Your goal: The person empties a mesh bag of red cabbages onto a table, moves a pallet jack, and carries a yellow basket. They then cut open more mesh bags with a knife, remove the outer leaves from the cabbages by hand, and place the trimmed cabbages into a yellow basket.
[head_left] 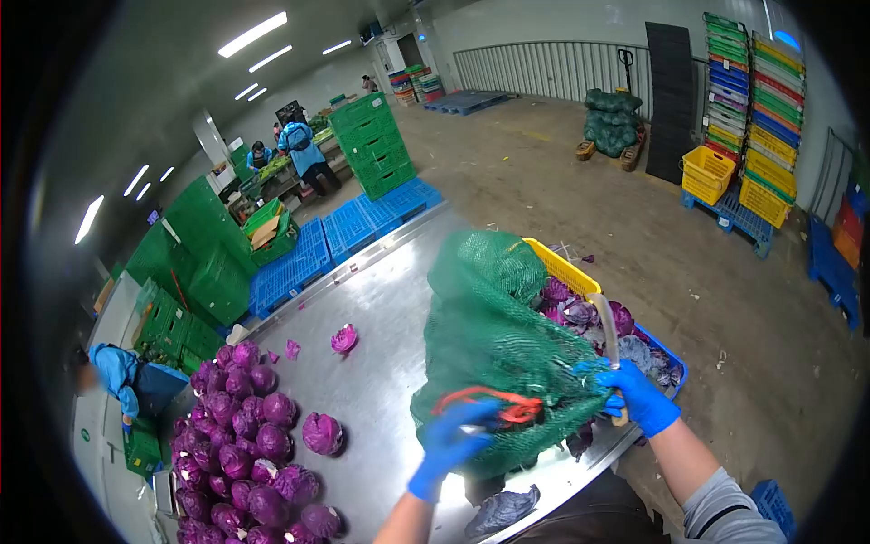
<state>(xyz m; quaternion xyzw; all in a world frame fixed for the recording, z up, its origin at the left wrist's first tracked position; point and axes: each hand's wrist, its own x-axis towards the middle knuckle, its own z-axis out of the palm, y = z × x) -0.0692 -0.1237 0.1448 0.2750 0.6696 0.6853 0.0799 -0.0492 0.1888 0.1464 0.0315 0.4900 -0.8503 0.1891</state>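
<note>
On the steel table [381,363] the green mesh sack [494,317] leans, long axis rising away from the person, tied end nearest: left hand [453,444] grips netting at the red cord [489,397], right hand [643,399] clenches netting and a knife [609,335].

1 net sack [498,335], 1 knife [608,332], 1 left hand [453,442], 1 right hand [643,399], 1 steel table [385,363]

Green mesh sack [489,326], crumpled, upright at my table [390,363] edge, red cord [489,397] across front, knife [609,340] upright against its right side
</note>
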